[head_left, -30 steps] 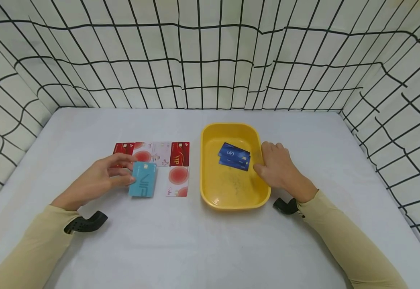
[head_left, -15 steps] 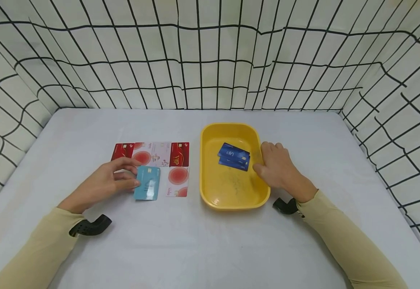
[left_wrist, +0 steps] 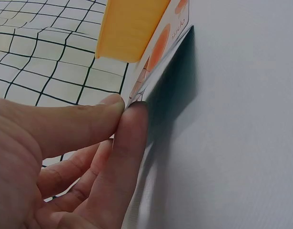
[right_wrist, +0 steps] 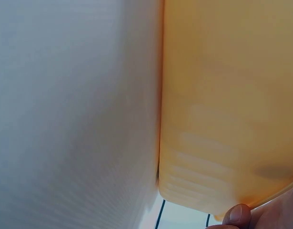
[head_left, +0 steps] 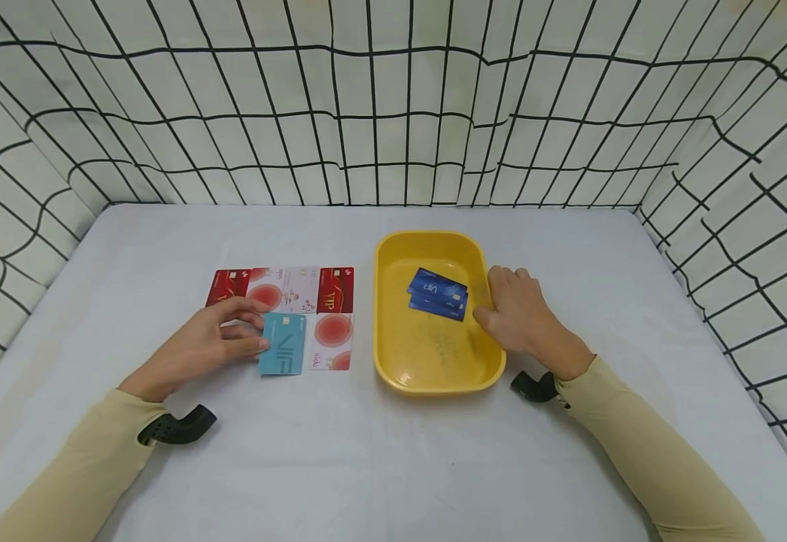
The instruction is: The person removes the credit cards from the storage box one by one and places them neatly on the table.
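Note:
My left hand pinches a light blue VIP card by its left edge, between thumb and finger. In the left wrist view the card's underside is tilted, with a shadow on the cloth below. Just right of it lies a white card with pink-red circles. Behind is a row of cards, including a red VIP card and a partly covered red card. My right hand grips the right rim of a yellow tray, its thumb over the inside edge.
Overlapping dark blue cards lie inside the tray. White cloth covers the table. A black wire grid with white sheeting behind stands along the back and both sides.
My left hand has moved right and slightly toward me with the light blue card, bringing it beside the circle-patterned card. My right hand and the tray have stayed in place.

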The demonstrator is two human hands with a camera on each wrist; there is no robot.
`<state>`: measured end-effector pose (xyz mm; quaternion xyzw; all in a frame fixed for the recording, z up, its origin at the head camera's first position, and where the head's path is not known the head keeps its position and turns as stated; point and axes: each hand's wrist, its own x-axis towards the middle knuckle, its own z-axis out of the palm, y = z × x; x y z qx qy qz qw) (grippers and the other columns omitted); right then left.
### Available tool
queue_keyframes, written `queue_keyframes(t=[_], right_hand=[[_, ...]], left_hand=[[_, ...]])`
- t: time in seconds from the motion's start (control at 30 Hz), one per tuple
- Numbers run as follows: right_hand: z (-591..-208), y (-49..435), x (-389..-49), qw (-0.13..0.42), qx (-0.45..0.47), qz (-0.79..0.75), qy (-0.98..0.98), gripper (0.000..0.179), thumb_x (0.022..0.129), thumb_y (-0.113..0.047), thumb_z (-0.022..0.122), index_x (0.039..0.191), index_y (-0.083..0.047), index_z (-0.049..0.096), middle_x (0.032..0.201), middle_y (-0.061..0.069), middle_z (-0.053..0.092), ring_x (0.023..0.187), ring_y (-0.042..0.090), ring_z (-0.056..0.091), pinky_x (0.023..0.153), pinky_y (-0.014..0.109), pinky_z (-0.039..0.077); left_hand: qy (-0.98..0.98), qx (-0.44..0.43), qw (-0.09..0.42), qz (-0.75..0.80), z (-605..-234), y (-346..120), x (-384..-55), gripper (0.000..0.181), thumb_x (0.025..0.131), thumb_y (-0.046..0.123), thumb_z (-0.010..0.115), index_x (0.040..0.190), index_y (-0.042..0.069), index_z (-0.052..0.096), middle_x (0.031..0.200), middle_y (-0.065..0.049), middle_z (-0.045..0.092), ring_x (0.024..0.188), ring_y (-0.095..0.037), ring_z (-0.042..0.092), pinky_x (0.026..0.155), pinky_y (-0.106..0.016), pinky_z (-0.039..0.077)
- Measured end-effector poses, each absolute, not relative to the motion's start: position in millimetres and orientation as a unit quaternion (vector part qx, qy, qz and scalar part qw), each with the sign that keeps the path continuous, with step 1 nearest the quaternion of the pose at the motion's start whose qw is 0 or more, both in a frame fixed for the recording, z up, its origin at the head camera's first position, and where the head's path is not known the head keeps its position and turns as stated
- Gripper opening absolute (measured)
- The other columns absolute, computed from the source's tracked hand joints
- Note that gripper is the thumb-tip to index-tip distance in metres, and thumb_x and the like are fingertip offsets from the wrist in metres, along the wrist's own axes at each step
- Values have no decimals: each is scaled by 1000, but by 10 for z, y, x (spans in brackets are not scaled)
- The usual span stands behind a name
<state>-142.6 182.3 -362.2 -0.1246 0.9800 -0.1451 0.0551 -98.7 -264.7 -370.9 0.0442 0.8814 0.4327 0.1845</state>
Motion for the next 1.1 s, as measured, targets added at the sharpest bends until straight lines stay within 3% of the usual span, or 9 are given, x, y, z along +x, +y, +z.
queue_keyframes(t=[1.1], right_hand=[[-3616,1808,-1420,60,-115,-147,981,30,88,-26,49,107,-2,51,91,12,49,91,30,41,76,37,27]], left_hand=[[882,31,193,429,-3695,-2533,-1017,67,94,38,75,147,7,47,133,-16,58,109,-22,69,84,-15,59]])
